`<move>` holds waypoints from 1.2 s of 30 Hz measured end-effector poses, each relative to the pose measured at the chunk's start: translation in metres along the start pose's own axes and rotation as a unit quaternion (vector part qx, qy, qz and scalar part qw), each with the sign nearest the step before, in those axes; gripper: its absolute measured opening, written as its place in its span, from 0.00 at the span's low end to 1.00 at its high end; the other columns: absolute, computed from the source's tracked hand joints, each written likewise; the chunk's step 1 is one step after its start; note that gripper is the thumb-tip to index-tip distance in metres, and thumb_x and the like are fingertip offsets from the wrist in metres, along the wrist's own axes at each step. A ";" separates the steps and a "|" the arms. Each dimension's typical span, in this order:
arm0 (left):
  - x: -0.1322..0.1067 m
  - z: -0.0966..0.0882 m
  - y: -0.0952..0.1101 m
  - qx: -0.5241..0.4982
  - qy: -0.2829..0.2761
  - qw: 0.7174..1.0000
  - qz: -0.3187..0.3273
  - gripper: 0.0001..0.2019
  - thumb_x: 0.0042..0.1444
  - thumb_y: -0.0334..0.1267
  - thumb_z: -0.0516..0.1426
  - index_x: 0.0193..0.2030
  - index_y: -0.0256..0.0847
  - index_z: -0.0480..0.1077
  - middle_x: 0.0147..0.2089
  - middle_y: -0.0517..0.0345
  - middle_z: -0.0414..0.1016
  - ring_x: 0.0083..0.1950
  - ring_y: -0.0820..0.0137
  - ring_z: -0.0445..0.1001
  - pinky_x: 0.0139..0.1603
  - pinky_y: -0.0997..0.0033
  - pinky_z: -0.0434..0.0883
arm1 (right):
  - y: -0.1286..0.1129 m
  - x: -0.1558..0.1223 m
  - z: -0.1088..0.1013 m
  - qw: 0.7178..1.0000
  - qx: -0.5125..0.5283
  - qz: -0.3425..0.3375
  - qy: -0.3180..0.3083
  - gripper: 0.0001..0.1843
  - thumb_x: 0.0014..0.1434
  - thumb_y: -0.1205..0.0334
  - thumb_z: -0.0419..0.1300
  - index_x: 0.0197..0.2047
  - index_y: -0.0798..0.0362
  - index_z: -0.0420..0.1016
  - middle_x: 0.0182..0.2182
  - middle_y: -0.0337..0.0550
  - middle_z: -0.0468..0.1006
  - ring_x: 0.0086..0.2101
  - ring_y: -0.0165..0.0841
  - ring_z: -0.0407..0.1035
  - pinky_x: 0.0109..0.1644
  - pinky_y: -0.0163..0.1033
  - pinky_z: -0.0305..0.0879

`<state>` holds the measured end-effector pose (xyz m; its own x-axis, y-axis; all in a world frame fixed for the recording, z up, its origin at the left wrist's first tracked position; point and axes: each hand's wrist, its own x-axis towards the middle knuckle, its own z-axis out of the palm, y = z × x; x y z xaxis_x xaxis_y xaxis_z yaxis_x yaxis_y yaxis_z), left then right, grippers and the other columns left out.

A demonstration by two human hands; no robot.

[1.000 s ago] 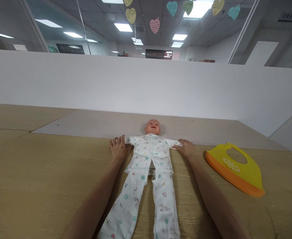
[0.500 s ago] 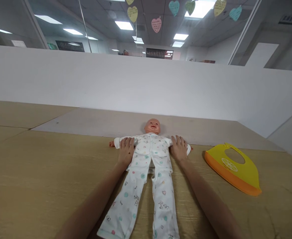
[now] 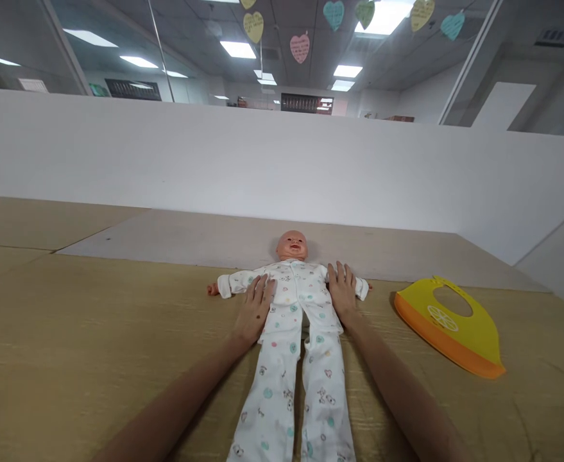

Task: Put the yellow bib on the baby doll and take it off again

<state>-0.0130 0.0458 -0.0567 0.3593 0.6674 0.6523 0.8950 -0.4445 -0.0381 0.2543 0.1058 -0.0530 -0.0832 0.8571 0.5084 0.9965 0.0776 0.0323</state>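
A baby doll (image 3: 294, 295) lies on its back, head toward the wall and arms stretched out sideways. It wears a white printed top and matching trousers (image 3: 276, 391). My left hand (image 3: 255, 311) rests along the side of the doll's torso, fingers extended and touching the top. On the other side, my right hand (image 3: 343, 292) lies against the doll's shoulder and upper arm with its fingers stretched out. Neither hand is closed around anything. The doll's feet are out of sight at the bottom.
To the right on the wooden table (image 3: 94, 353) lies a yellow and orange bib (image 3: 474, 327). A pale strip (image 3: 190, 234) runs along the back against a white wall (image 3: 262, 160). Above it, glass carries several heart-shaped notes (image 3: 299, 49).
My left hand has slid from the doll's arm down to the side of its torso. The doll's lower body and trouser legs have shifted right. My right hand has barely moved.
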 end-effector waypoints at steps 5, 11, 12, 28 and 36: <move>0.004 -0.003 0.000 -0.042 -0.024 0.991 -0.126 0.15 0.60 0.26 0.45 0.49 0.35 0.68 0.47 0.41 0.73 0.50 0.58 0.72 0.51 0.58 0.70 | 0.000 0.000 -0.004 0.999 0.025 0.005 0.022 0.24 0.64 0.68 0.44 0.63 0.55 0.62 0.63 0.59 0.57 0.61 0.49 0.49 0.60 0.56 0.50; 0.007 -0.002 -0.005 -0.050 -0.063 0.977 -0.199 0.08 0.60 0.29 0.47 0.40 0.38 0.66 0.36 0.49 0.75 0.40 0.61 0.74 0.41 0.63 0.69 | 0.001 0.000 -0.018 0.998 0.042 0.013 -0.046 0.15 0.63 0.67 0.46 0.46 0.57 0.72 0.47 0.55 0.71 0.45 0.40 0.64 0.48 0.42 0.57; 0.007 -0.002 -0.006 -0.042 -0.070 0.976 -0.200 0.07 0.58 0.28 0.48 0.39 0.38 0.66 0.36 0.49 0.75 0.41 0.60 0.74 0.42 0.62 0.68 | 0.001 -0.001 -0.020 0.996 0.045 0.011 -0.072 0.14 0.63 0.67 0.46 0.44 0.56 0.72 0.45 0.52 0.71 0.42 0.38 0.66 0.44 0.40 0.57; 0.007 0.003 -0.036 -0.032 -0.091 0.981 -0.170 0.10 0.50 0.28 0.51 0.37 0.40 0.70 0.46 0.47 0.75 0.49 0.57 0.70 0.51 0.57 0.68 | 0.016 0.002 -0.022 0.988 0.101 -0.024 -0.115 0.12 0.60 0.64 0.50 0.40 0.53 0.74 0.41 0.45 0.78 0.42 0.35 0.70 0.40 0.35 0.56; 0.006 0.007 -0.047 -0.036 -0.077 0.986 -0.143 0.09 0.52 0.28 0.51 0.35 0.40 0.71 0.44 0.46 0.76 0.49 0.58 0.70 0.53 0.59 0.67 | 0.019 0.003 -0.015 0.991 0.067 0.003 -0.113 0.13 0.60 0.65 0.50 0.39 0.55 0.75 0.43 0.49 0.77 0.46 0.38 0.66 0.48 0.39 0.56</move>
<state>-0.0511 0.0754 -0.0564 0.1350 0.8520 0.5059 0.9462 -0.2624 0.1894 0.2734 0.1020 -0.0381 -0.0933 0.9488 0.3017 0.9877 0.1263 -0.0917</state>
